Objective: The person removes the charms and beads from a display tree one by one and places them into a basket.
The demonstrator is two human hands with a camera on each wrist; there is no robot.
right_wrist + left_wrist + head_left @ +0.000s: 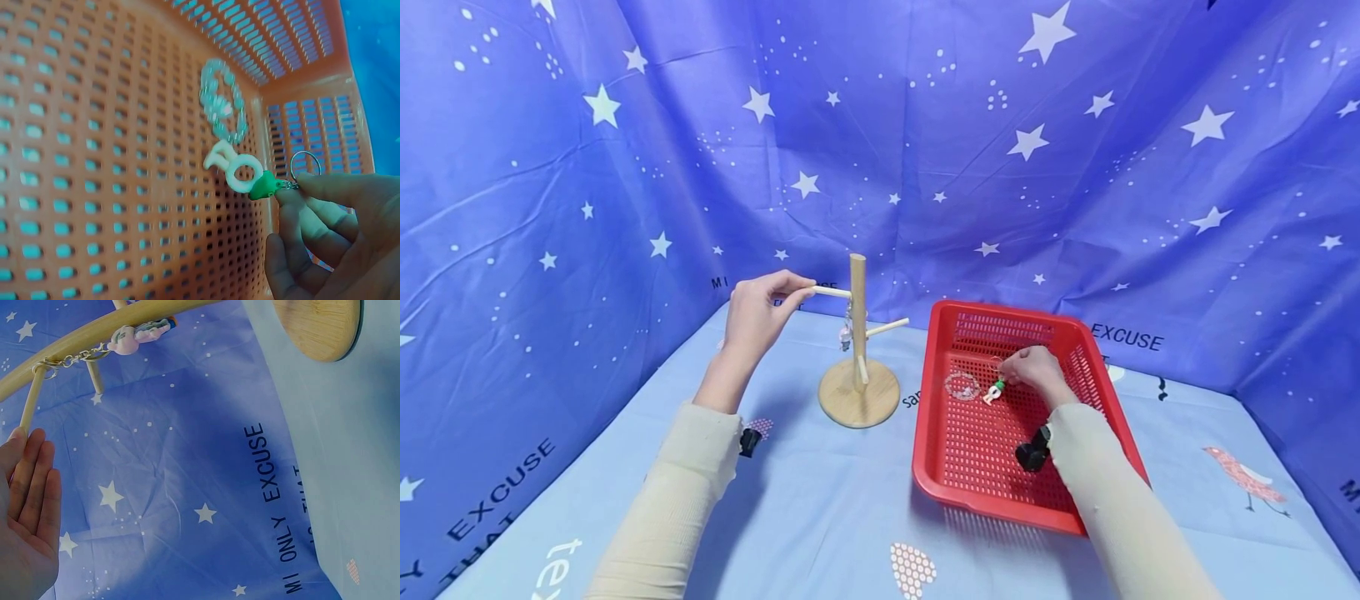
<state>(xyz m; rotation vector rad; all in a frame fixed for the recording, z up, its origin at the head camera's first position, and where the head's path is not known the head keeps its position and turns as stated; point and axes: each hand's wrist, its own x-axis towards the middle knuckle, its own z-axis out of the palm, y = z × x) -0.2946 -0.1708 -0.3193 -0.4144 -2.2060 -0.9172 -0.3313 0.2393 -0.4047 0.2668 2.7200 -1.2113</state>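
My left hand (758,312) pinches the tip of the upper left peg of a wooden stand (859,333). From that peg, close to the post, a keychain with a small pinkish figure (128,339) hangs by its ring. Inside the red basket, my right hand (1036,372) pinches another keychain (250,178) near its metal ring, between thumb and forefinger. Its charm is green and white with cream legs, and the ring stands up above the fingertips. A clear beaded bracelet (962,385) lies on the basket floor beside the charm.
The red basket (929,400) stands to the right of the stand on a light blue cloth (820,517). More pegs (887,327) stick out from the post. Behind hangs a blue curtain (895,150) with white stars.
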